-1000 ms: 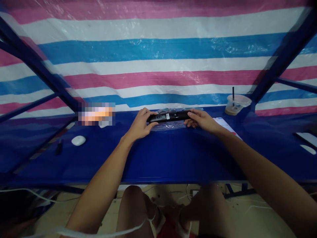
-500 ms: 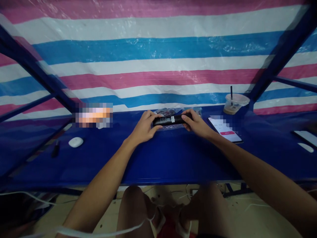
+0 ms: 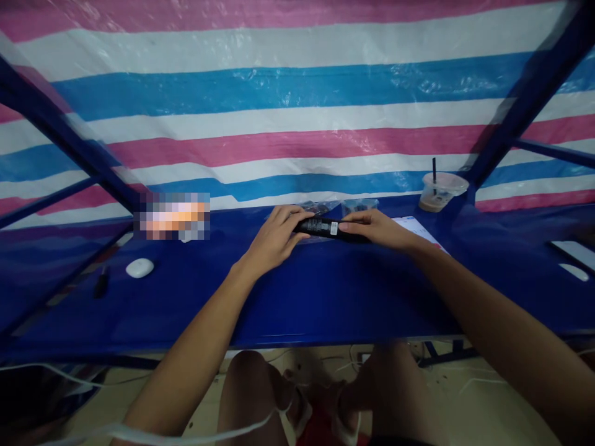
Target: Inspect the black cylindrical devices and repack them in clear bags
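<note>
A long black device (image 3: 325,228) with a small white label lies across the far middle of the blue table (image 3: 297,291), held at both ends. My left hand (image 3: 275,236) is closed on its left end. My right hand (image 3: 377,227) is closed over its right end, thumb on top. Clear plastic bags (image 3: 341,206) with dark parts lie just behind the device.
A phone (image 3: 418,228) with a lit screen lies to the right of my right hand. An iced drink cup (image 3: 437,191) with a straw stands at the back right. A white mouse-like object (image 3: 140,267) and a dark tool (image 3: 100,282) lie at the left. Blue frame bars slant up on both sides.
Both hands have shifted the black device slightly nearer and lower, off the plastic bags. My right hand now lies more over its right end, covering part of the phone.
</note>
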### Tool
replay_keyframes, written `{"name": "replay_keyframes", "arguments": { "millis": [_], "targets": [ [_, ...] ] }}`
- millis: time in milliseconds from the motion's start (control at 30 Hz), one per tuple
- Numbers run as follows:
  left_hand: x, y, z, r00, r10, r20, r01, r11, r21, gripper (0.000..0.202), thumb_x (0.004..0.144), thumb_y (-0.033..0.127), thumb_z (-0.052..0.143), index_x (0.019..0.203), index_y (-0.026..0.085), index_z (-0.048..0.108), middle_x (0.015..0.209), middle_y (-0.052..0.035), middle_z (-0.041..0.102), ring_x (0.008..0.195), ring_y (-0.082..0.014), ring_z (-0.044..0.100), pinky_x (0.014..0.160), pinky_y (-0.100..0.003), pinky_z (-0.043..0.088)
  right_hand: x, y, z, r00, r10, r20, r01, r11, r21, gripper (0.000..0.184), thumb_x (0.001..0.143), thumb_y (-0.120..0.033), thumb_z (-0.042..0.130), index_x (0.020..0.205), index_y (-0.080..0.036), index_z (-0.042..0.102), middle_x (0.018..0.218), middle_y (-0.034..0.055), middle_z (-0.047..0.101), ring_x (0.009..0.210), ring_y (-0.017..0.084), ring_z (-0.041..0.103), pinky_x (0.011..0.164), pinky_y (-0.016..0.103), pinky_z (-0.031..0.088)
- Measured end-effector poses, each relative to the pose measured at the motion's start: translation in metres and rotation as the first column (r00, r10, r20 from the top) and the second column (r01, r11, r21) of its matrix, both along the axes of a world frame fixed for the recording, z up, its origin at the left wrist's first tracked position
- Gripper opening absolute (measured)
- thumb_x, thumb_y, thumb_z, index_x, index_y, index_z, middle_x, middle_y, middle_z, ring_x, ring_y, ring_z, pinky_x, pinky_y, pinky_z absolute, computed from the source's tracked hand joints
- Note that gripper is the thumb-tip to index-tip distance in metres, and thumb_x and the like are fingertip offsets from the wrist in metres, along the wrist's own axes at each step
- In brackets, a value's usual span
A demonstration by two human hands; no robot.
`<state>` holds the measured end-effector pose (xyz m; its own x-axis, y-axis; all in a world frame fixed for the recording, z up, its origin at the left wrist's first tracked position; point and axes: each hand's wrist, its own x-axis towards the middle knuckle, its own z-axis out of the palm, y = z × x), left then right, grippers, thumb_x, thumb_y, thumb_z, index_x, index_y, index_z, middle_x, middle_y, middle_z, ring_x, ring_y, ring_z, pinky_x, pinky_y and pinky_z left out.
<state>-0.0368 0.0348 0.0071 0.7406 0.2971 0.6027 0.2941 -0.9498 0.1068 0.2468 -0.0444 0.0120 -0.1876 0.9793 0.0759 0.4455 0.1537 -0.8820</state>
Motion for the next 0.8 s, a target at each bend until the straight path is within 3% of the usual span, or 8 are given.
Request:
{"name": "replay_keyframes", "arguments": {
  "millis": [67,167,267,400,467,533,667,800],
  "targets": [
    [0.006,-0.007,0.002,0.999,-0.041,0.029,0.042,0.999,-0.020,0.045,0.107,0.034,0.059,0.151,0.030,0.049,0.142,-0.0107,0.062,0.133,-0.0305,0.053,0.115,-0.055,0.047,0.003,-0.003,0.004,0.995,0.068,-0.073,-0.075,0.993,-0.096,0.045,0.083,-0.062,0.075,0.098,-0.020,0.080,0.079,0.0021,0.068,0.068,0.017,0.058,0.062,0.030,0.040],
    [0.013,-0.013,0.002,0.994,-0.079,0.074,0.083,0.994,-0.064,0.051,0.107,0.035,0.059,0.156,0.034,0.044,0.147,-0.0085,0.062,0.139,-0.0300,0.051,0.118,-0.055,0.046,0.001,-0.004,0.004,0.974,0.161,-0.160,-0.184,0.972,-0.147,0.045,0.081,-0.053,0.081,0.113,-0.021,0.078,0.082,0.0014,0.071,0.068,0.016,0.059,0.061,0.028,0.041],
    [0.013,-0.009,-0.003,0.993,-0.015,0.118,0.028,0.994,-0.108,0.059,0.105,0.040,0.064,0.158,0.033,0.041,0.153,-0.0107,0.059,0.142,-0.0310,0.051,0.120,-0.055,0.044,-0.002,-0.002,-0.002,0.959,0.178,-0.221,-0.215,0.965,-0.153,0.054,0.081,-0.046,0.083,0.127,-0.022,0.070,0.087,0.0020,0.073,0.070,0.016,0.060,0.060,0.027,0.042],
    [-0.003,0.009,-0.008,0.984,0.178,-0.032,-0.180,0.954,-0.241,0.059,0.097,0.051,0.072,0.149,0.028,0.054,0.150,-0.0118,0.060,0.141,-0.0337,0.054,0.118,-0.056,0.044,0.003,0.004,-0.006,0.936,0.013,-0.352,-0.034,0.998,-0.054,0.084,0.078,-0.036,0.087,0.152,-0.026,0.049,0.096,0.0017,0.071,0.074,0.017,0.063,0.061,0.028,0.049],
    [-0.014,0.019,-0.010,0.961,0.208,-0.181,-0.257,0.913,-0.318,0.058,0.094,0.057,0.073,0.141,0.024,0.062,0.143,-0.0133,0.065,0.136,-0.0351,0.058,0.114,-0.055,0.047,0.008,0.008,-0.008,0.913,-0.081,-0.400,0.081,0.997,-0.017,0.104,0.076,-0.034,0.088,0.164,-0.031,0.033,0.098,0.0014,0.071,0.070,0.017,0.064,0.061,0.031,0.053],
    [-0.023,0.027,-0.010,0.944,0.214,-0.251,-0.298,0.879,-0.373,0.061,0.092,0.061,0.073,0.138,0.021,0.066,0.138,-0.0145,0.068,0.130,-0.0352,0.062,0.110,-0.052,0.049,0.013,0.012,-0.010,0.884,-0.173,-0.435,0.186,0.982,-0.012,0.112,0.075,-0.033,0.088,0.166,-0.035,0.023,0.102,0.0028,0.072,0.069,0.020,0.068,0.063,0.036,0.059],
    [-0.031,0.033,-0.008,0.939,0.215,-0.270,-0.327,0.805,-0.495,0.066,0.085,0.059,0.079,0.135,0.017,0.069,0.129,-0.0137,0.073,0.117,-0.0322,0.069,0.101,-0.045,0.054,0.024,0.025,-0.020,0.792,-0.356,-0.495,0.396,0.918,-0.027,0.086,0.082,-0.033,0.084,0.154,-0.036,0.036,0.105,0.0050,0.074,0.077,0.024,0.075,0.069,0.042,0.066],
    [-0.030,0.033,-0.006,0.922,0.213,-0.323,-0.363,0.764,-0.533,0.065,0.081,0.051,0.084,0.134,0.015,0.071,0.117,-0.0113,0.077,0.104,-0.0286,0.072,0.093,-0.040,0.055,0.040,0.035,-0.027,0.668,-0.492,-0.558,0.571,0.820,-0.038,0.070,0.082,-0.024,0.079,0.141,-0.033,0.042,0.096,0.0016,0.075,0.068,0.021,0.075,0.064,0.039,0.068]
  ]
}}
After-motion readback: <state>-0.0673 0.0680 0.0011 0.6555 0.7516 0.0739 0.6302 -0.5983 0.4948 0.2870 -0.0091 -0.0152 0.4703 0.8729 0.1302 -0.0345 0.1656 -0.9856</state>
